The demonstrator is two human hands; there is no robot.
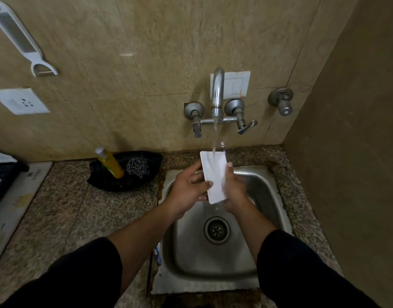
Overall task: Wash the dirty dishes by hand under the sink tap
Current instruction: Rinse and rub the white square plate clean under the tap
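A white rectangular dish (214, 172) is held tilted over the steel sink (273, 221), its far end under the stream of water running from the wall tap (217, 92). My left hand (187, 188) grips the dish's left edge, thumb across its front. My right hand (234, 192) holds its right edge, fingers curled behind it and mostly hidden by the dish. Water runs down the dish into the basin above the drain (217, 230).
A black tray (115, 183) on the granite counter left of the sink holds a yellow soap bottle (110, 163) and a steel scrubber (137, 167). A peeler (20, 38) hangs on the tiled wall. A side wall closes in on the right.
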